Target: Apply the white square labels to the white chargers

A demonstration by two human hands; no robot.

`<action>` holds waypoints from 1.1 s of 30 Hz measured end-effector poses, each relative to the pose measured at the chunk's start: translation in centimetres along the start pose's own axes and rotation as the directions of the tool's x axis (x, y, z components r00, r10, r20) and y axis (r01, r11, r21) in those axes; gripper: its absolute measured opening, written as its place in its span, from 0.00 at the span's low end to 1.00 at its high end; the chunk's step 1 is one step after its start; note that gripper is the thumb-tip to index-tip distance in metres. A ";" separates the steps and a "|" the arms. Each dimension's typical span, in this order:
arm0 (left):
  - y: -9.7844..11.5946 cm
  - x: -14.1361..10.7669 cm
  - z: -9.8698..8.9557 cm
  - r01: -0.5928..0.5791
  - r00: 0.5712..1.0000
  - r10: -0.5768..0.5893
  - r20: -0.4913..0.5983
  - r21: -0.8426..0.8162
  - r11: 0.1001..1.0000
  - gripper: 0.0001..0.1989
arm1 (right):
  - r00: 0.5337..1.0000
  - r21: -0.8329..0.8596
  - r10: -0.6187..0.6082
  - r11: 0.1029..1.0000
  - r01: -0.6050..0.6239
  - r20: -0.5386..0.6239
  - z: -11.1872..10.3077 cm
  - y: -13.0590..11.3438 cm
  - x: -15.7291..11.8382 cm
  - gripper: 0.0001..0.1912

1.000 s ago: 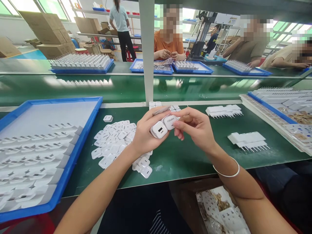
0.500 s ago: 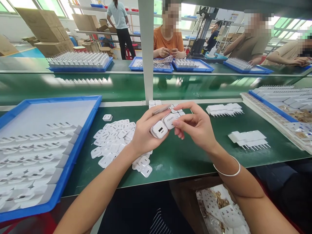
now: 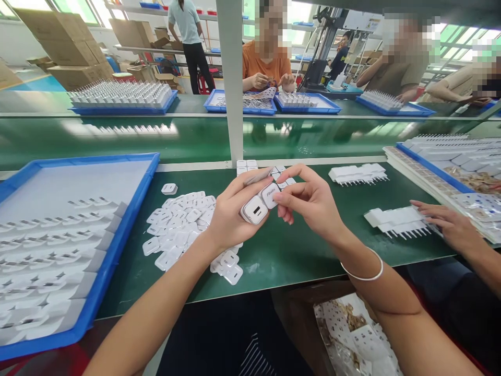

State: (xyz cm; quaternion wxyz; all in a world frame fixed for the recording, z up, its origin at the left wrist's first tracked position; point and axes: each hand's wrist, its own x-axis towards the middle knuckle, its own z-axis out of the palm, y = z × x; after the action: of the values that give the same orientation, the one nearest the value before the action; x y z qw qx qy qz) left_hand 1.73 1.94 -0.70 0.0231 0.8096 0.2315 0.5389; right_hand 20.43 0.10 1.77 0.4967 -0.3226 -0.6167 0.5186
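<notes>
My left hand (image 3: 225, 214) is wrapped round a white USB charger (image 3: 254, 210), whose end with two ports faces me. A thin greyish piece (image 3: 258, 176) lies along its fingers; I cannot make out what it is. My right hand (image 3: 315, 201) pinches a small white cover plate (image 3: 270, 196) with grey lettering between thumb and index finger, right beside the charger's port end. Left of my hands spreads a loose pile of white plates (image 3: 178, 224) with slots. Behind my fingers stand more white chargers (image 3: 246, 165), partly hidden.
A blue tray (image 3: 88, 297) with rows of white chargers stands at left. One lone white piece (image 3: 169, 188) lies above the pile. On the right are two groups of chargers (image 3: 358, 173), a co-worker's hand (image 3: 450, 224) and another blue tray (image 3: 430, 163). A post (image 3: 230, 89) rises ahead.
A co-worker's hand has come in from the right to the nearer charger group. My hands keep almost the same hold; the lettered plate has turned slightly. The view has shifted a little.
</notes>
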 end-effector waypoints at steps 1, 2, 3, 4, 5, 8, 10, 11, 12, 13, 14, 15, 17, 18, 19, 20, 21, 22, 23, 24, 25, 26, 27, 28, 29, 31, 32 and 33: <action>0.0 0.0 0.0 0.001 1.000 -0.001 -0.003 -0.003 1.000 0.22 | 1.000 -0.006 0.004 1.000 -0.004 -0.002 0.0 0.0 0.0 0.16; 0.0 0.0 0.1 0.001 1.000 -0.001 -0.004 -0.007 1.000 0.22 | 1.000 -0.013 0.007 1.000 -0.007 -0.002 0.0 0.0 0.0 0.16; 0.1 -0.1 0.1 0.002 1.000 -0.002 -0.005 -0.015 1.000 0.22 | 1.000 -0.021 0.011 1.000 -0.011 0.000 0.0 0.1 0.1 0.17; 0.1 -0.1 0.2 0.007 1.000 -0.007 -0.006 -0.024 1.000 0.22 | 1.000 -0.030 0.013 0.999 -0.013 0.002 0.0 0.1 0.1 0.17; 0.2 -0.1 0.2 0.024 1.000 -0.024 -0.006 -0.035 0.999 0.22 | 1.000 -0.043 0.011 0.999 -0.011 -0.001 -0.1 0.1 0.2 0.18; 0.5 0.0 0.2 0.130 0.991 -0.131 -0.003 -0.081 0.988 0.21 | 0.999 -0.113 -0.017 0.994 0.012 -0.051 -0.5 0.3 0.6 0.21; 0.6 0.2 -0.1 0.193 0.981 -0.194 0.005 -0.132 0.972 0.21 | 0.998 -0.129 -0.025 0.992 0.018 -0.056 -0.9 0.5 1.1 0.24; 0.6 0.3 -0.2 0.209 0.978 -0.208 0.019 -0.163 0.964 0.21 | 0.999 -0.113 -0.025 0.993 0.021 -0.031 -1.2 0.6 1.3 0.25; 0.6 0.4 -0.3 0.217 0.976 -0.213 0.042 -0.192 0.957 0.21 | 1.000 -0.083 -0.026 0.996 0.027 0.004 -1.4 0.6 1.5 0.26; 0.5 0.6 -0.5 0.225 0.974 -0.214 0.073 -0.215 0.950 0.22 | 0.999 -0.050 -0.031 0.998 0.033 0.038 -1.5 0.7 1.6 0.26; 0.5 0.7 -0.6 0.234 0.971 -0.213 0.112 -0.232 0.944 0.22 | 0.998 -0.027 -0.038 0.999 0.039 0.057 -1.7 0.8 1.8 0.25; 0.5 0.8 -0.6 0.238 0.967 -0.205 0.154 -0.243 0.940 0.21 | 0.997 -0.019 -0.043 0.999 0.044 0.058 -1.7 0.9 1.9 0.23; 0.6 0.8 -0.7 0.233 0.960 -0.180 0.217 -0.254 0.939 0.20 | 0.999 -0.047 -0.039 0.998 0.040 0.013 -1.7 1.0 2.0 0.18; 0.6 0.8 -0.7 0.232 0.956 -0.171 0.238 -0.258 0.938 0.19 | 0.999 -0.072 -0.042 0.997 0.041 -0.020 -1.7 1.1 2.1 0.16; 0.7 0.8 -0.6 0.239 0.951 -0.172 0.256 -0.260 0.936 0.19 | 0.997 -0.099 -0.054 0.994 0.048 -0.055 -1.7 1.2 2.2 0.14; 0.8 0.7 -0.6 0.257 0.944 -0.184 0.274 -0.257 0.932 0.19 | 0.993 -0.130 -0.077 0.989 0.064 -0.094 -1.7 1.3 2.3 0.13; 0.8 0.7 -0.6 0.286 0.934 -0.209 0.291 -0.254 0.924 0.19 | 0.985 -0.167 -0.108 0.982 0.085 -0.133 -1.7 1.4 2.4 0.12; 0.8 0.6 -0.6 0.323 0.921 -0.240 0.306 -0.256 0.911 0.20 | 0.975 -0.207 -0.142 0.973 0.106 -0.169 -1.8 1.4 2.5 0.10; 0.8 0.6 -0.6 0.359 0.909 -0.272 0.317 -0.263 0.895 0.20 | 0.963 -0.246 -0.176 0.961 0.123 -0.203 -2.0 1.5 2.5 0.09; 0.8 0.6 -0.6 0.392 0.898 -0.301 0.320 -0.276 0.877 0.19 | 0.950 -0.279 -0.207 0.950 0.138 -0.234 -2.2 1.5 2.6 0.07; 0.7 0.6 -0.6 0.419 0.890 -0.327 0.318 -0.290 0.860 0.19 | 0.938 -0.303 -0.233 0.941 0.151 -0.257 -2.4 1.4 2.6 0.06; 0.5 0.6 -0.6 0.437 0.885 -0.345 0.314 -0.303 0.847 0.19 | 0.929 -0.318 -0.253 0.934 0.162 -0.269 -2.6 1.2 2.5 0.05; 0.4 0.6 -0.7 0.447 0.881 -0.355 0.311 -0.307 0.840 0.19 | 0.924 -0.328 -0.269 0.929 0.174 -0.272 -2.7 0.9 2.4 0.05; 0.2 0.6 -0.7 0.449 0.880 -0.358 0.313 -0.298 0.843 0.18 | 0.924 -0.339 -0.281 0.922 0.186 -0.258 -2.8 0.6 2.2 0.05; 0.1 0.6 -0.7 0.442 0.881 -0.354 0.315 -0.278 0.853 0.19 | 0.930 -0.354 -0.290 0.914 0.199 -0.227 -2.9 0.3 2.0 0.06; -0.1 0.7 -0.6 0.409 0.888 -0.325 0.325 -0.236 0.882 0.18 | 0.949 -0.381 -0.291 0.896 0.227 -0.119 -2.8 -0.4 1.4 0.07; -0.1 0.7 -0.5 0.391 0.890 -0.305 0.338 -0.224 0.893 0.16 | 0.957 -0.391 -0.283 0.888 0.240 -0.056 -2.6 -0.6 1.1 0.08; -0.1 0.7 -0.4 0.377 0.890 -0.284 0.356 -0.224 0.899 0.15 | 0.962 -0.400 -0.274 0.881 0.253 0.005 -2.5 -0.8 0.8 0.08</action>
State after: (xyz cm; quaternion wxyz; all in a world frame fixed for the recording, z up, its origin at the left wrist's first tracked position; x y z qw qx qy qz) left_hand 1.57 2.22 0.02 0.2692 0.8207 0.2799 0.4190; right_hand 22.64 1.39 2.72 0.5026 -0.3430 -0.7338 0.3022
